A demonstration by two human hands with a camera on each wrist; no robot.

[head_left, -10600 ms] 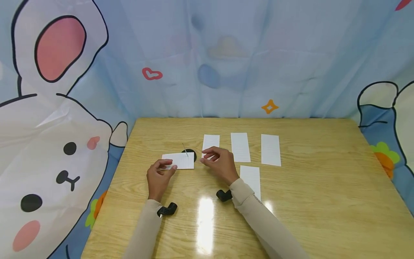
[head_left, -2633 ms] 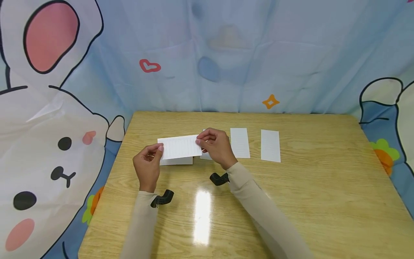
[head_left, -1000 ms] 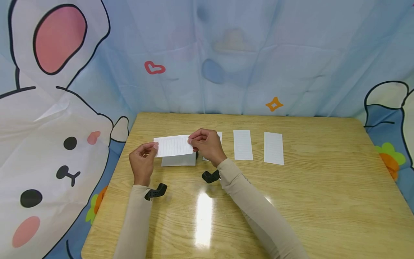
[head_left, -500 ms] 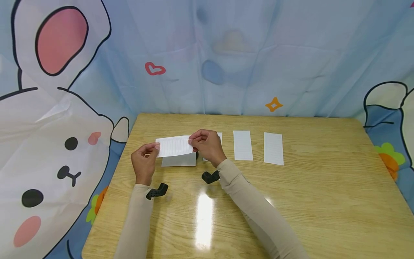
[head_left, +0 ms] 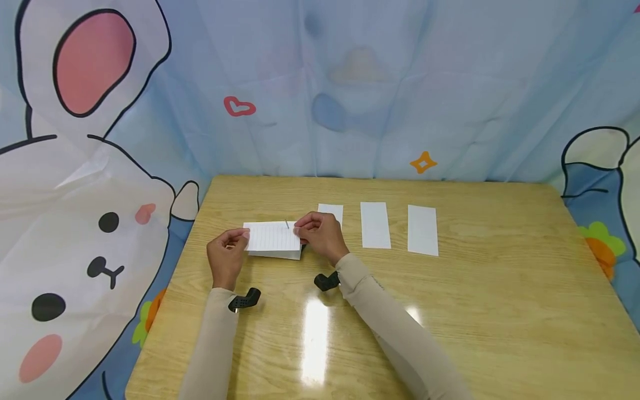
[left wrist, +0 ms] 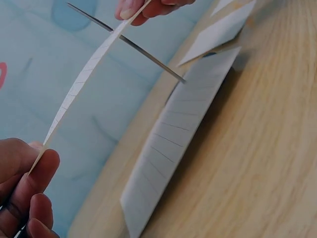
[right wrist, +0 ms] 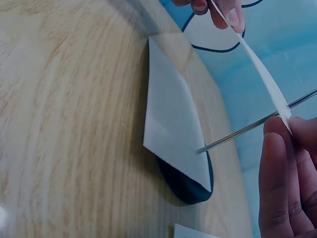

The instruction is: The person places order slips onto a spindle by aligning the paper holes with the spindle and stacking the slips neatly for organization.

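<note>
Lower than half a second ago, one white ruled rectangular paper card (head_left: 272, 236) is pinched at opposite ends by the thumb and fingers of the left hand (head_left: 226, 256) and right hand (head_left: 322, 236), a thin metal spike (left wrist: 153, 58) passing through it. Beneath, apart, a second white card (left wrist: 168, 139) sits on the spike over a rounded black base (right wrist: 185, 183). Three more white cards (head_left: 375, 225) lie on the glossy pale wood-grain table (head_left: 490, 311), before a light-blue curtain (head_left: 380, 105) printed with a large white rabbit (head_left: 145, 189).

white glare (head_left: 315, 341) streaks the table (head_left: 500, 311); both wrist views are dimmer and softer
</note>
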